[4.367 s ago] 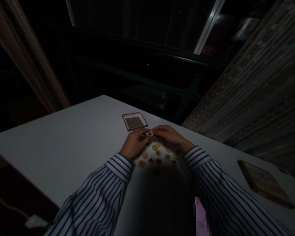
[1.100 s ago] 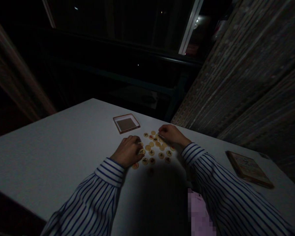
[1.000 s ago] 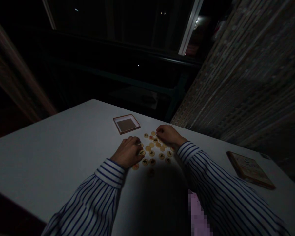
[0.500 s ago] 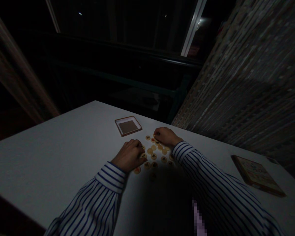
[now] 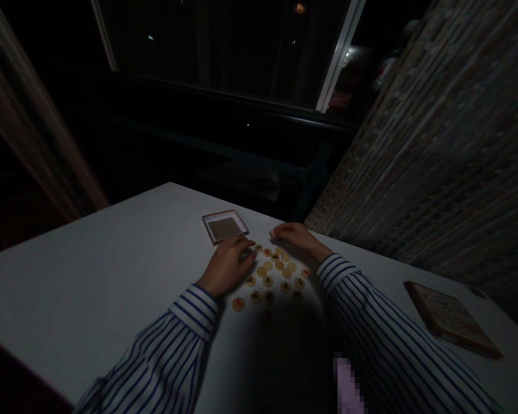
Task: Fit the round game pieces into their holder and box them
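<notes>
Several round Chinese chess pieces [image 5: 268, 281] lie loosely spread on the white table, some showing black or red characters and others plain. My right hand [image 5: 300, 237] is at the far side of them, a pale chess piece [image 5: 272, 234] pinched between thumb and fingertips. At the left edge of the group, my left hand [image 5: 231, 261] hovers with thumb and fingers apart and appears to hold nothing. Its fingertips are close to a black-marked piece [image 5: 258, 248]. A shallow open box [image 5: 211, 235] with a brown rim stands just beyond my left hand.
A flat box with a printed top [image 5: 453, 316] lies on the right of the white table [image 5: 112, 259]. Beyond the far edge are a dark window and a string curtain [image 5: 397, 172] on the right. The light is dim, and my shadow covers the near pieces.
My left hand has moved away from me, toward the open box, uncovering pieces beneath it. My right hand has drawn slightly beyond the group, and a piece now shows in its fingers.
</notes>
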The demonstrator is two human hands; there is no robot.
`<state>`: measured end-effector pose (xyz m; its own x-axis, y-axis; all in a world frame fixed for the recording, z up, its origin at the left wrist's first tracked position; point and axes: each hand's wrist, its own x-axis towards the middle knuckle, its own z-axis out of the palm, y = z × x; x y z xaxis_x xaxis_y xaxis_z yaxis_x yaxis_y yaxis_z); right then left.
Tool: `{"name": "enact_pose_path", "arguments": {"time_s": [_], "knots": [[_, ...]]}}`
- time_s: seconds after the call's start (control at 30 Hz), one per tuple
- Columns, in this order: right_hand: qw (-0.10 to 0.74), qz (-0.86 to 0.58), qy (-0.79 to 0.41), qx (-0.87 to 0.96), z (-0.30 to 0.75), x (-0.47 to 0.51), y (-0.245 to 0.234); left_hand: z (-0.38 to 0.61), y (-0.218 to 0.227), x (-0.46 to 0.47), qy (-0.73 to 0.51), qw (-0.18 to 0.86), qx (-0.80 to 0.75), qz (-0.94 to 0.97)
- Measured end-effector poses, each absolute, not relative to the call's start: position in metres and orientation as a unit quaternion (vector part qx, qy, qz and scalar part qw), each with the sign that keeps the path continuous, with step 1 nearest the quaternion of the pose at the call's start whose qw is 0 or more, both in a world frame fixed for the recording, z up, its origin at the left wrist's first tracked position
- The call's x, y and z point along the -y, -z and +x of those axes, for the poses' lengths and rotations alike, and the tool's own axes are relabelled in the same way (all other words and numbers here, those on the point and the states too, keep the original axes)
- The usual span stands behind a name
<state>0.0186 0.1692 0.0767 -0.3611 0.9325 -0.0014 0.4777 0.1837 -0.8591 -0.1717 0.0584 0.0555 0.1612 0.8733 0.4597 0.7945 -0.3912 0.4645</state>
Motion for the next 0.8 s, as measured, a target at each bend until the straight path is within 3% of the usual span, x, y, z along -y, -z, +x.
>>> {"name": "enact_pose_path", "arguments": {"time_s": [0.33,0.67,0.8], "knots": [[0.349,-0.457,-0.540,0.614,0.031,-0.151,-0.105,-0.144,-0.088,-0.102,-0.369,0.060,-0.522,0.767],[0.344,-0.440,-0.550,0.620,0.028,-0.143,-0.105,-0.138,-0.098,-0.105,-0.377,0.048,-0.484,0.788],[0.335,-0.454,-0.540,0.624,0.025,-0.142,-0.105,-0.151,-0.102,-0.106,-0.325,0.073,-0.491,0.805]]}}
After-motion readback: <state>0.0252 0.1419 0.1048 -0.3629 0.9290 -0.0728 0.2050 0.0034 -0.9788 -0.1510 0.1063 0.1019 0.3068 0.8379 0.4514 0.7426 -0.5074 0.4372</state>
